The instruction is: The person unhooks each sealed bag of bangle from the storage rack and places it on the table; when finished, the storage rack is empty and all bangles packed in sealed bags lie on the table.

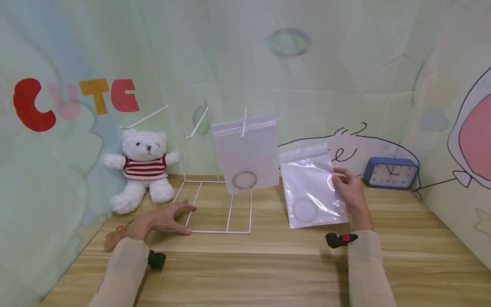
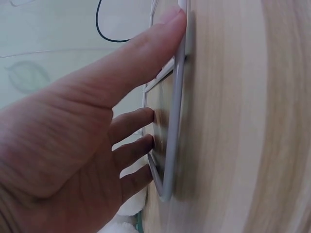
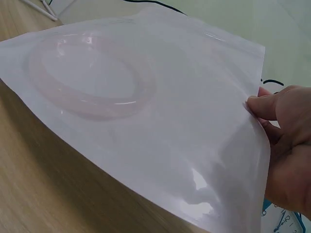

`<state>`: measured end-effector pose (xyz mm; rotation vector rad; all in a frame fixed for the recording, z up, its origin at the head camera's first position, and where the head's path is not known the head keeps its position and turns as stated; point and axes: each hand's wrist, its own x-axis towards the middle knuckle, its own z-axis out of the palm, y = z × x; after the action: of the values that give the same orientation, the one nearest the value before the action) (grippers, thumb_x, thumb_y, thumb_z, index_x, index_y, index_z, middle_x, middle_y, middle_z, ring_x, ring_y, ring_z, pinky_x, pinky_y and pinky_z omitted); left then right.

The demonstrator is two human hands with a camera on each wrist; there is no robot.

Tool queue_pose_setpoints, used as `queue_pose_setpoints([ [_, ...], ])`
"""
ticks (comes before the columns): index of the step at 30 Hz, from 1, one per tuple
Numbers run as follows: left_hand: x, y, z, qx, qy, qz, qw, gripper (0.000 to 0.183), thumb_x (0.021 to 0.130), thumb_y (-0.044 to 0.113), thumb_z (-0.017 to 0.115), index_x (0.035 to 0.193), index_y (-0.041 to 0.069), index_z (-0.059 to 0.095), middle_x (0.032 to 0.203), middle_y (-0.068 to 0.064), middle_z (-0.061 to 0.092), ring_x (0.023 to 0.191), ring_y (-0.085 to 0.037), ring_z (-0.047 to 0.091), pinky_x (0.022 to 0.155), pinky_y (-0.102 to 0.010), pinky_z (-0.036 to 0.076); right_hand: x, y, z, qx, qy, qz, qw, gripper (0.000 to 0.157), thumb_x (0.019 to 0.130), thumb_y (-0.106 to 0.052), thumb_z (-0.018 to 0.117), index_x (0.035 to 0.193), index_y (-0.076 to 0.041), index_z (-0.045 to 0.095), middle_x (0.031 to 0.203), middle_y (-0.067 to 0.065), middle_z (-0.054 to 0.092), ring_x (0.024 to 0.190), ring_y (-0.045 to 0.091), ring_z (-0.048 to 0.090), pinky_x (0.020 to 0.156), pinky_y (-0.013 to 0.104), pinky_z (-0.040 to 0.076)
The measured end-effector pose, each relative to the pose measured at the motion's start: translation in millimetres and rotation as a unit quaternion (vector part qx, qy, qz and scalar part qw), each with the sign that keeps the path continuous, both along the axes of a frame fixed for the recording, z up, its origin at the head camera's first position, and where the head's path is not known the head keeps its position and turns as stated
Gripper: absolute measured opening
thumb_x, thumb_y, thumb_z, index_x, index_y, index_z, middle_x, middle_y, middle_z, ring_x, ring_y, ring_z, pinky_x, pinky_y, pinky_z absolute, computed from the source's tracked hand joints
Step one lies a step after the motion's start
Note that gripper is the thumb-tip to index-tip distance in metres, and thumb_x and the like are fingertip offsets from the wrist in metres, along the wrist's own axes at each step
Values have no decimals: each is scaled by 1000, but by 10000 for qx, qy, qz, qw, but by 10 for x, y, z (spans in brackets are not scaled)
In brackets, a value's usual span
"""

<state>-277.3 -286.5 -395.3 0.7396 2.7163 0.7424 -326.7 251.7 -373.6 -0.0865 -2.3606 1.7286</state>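
Observation:
A white wire display rack point(image 1: 226, 232) stands on the wooden table, its prongs pointing forward. My left hand point(image 1: 168, 217) rests at the left of its base. The thumb lies on the front bar point(image 2: 176, 111), with the other fingers spread over the base wires. From the rack's right prong hangs a frosted zip bag point(image 1: 247, 153) with a ring-shaped item showing near its bottom. My right hand point(image 1: 350, 192) pinches the right edge of a second zip bag point(image 1: 310, 183), tilted beside the rack. Through its film shows a pale pinkish ring point(image 3: 87, 104).
A white teddy bear point(image 1: 145, 168) in a red-striped shirt sits behind my left hand. At the back right stands a blue clock point(image 1: 391, 172). A printed curtain point(image 1: 230, 64) closes off the back and sides of the wooden table point(image 1: 261, 277).

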Motion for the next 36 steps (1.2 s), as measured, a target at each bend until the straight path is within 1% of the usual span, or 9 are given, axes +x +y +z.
queue_pose_setpoints([
  [2, -1, 4, 6, -12, 7, -8, 10000, 72, 82, 37, 82, 138, 1, 54, 150, -42, 28, 140, -58, 24, 108, -69, 24, -12, -17, -21, 38, -52, 61, 10000, 41, 104, -11, 50, 144, -2, 49, 118, 17, 56, 92, 12, 53, 74, 18, 47],
  [4, -3, 4, 8, -23, 23, -15, 10000, 72, 82, 37, 83, 138, 1, 54, 150, -42, 28, 140, -58, 24, 108, -69, 24, -23, -40, -39, 89, -104, 133, 9998, 41, 104, -11, 50, 144, -1, 49, 117, 16, 56, 94, 14, 52, 75, 19, 46],
  [11, -17, -5, -2, -20, 113, -28, 9999, 71, 82, 37, 83, 137, 1, 55, 150, -41, 31, 140, -58, 25, 108, -69, 25, -67, -148, -78, 253, -208, 399, 9987, 40, 104, -10, 48, 143, 0, 49, 124, 22, 56, 100, 21, 53, 78, 21, 46],
  [17, -16, -5, -4, -53, 117, -18, 9999, 71, 82, 37, 83, 137, 2, 56, 150, -41, 31, 140, -57, 26, 108, -68, 25, -104, -252, -107, 483, -456, 633, 9958, 39, 104, -11, 48, 143, -2, 49, 117, 20, 56, 95, 23, 54, 72, 25, 48],
  [22, -13, -2, -3, -42, 84, 9, 10000, 70, 82, 37, 83, 137, 2, 56, 150, -41, 30, 140, -57, 25, 108, -68, 25, -119, -340, -134, 671, -589, 806, 9927, 39, 104, -10, 49, 142, -2, 50, 119, 22, 58, 92, 24, 56, 70, 26, 51],
  [24, -12, -2, -2, -33, 80, 8, 10000, 71, 82, 37, 83, 137, 2, 55, 150, -41, 30, 140, -57, 25, 108, -68, 25, -124, -371, -142, 676, -622, 912, 9916, 38, 104, -10, 49, 141, -1, 50, 120, 23, 59, 92, 24, 59, 70, 28, 53],
  [28, -12, -3, -2, -23, 73, -5, 10000, 71, 82, 36, 83, 137, 2, 55, 150, -40, 31, 140, -58, 25, 108, -69, 25, -128, -412, -157, 649, -654, 1155, 9890, 38, 103, -9, 49, 140, 1, 50, 117, 24, 61, 89, 25, 62, 70, 32, 56],
  [32, -11, -1, 0, 4, 37, -8, 10000, 70, 82, 36, 83, 138, 2, 55, 150, -40, 30, 140, -58, 25, 108, -69, 25, -136, -431, -179, 658, -802, 1272, 9864, 37, 103, -9, 50, 138, 0, 50, 114, 22, 61, 88, 25, 65, 71, 35, 58],
  [36, -6, 3, 7, 19, -23, 18, 10000, 71, 82, 36, 83, 138, 2, 55, 151, -40, 29, 140, -58, 24, 108, -69, 24, -148, -447, -209, 635, -910, 1313, 9851, 35, 101, -8, 50, 135, -1, 50, 113, 21, 61, 86, 25, 65, 70, 34, 57],
])
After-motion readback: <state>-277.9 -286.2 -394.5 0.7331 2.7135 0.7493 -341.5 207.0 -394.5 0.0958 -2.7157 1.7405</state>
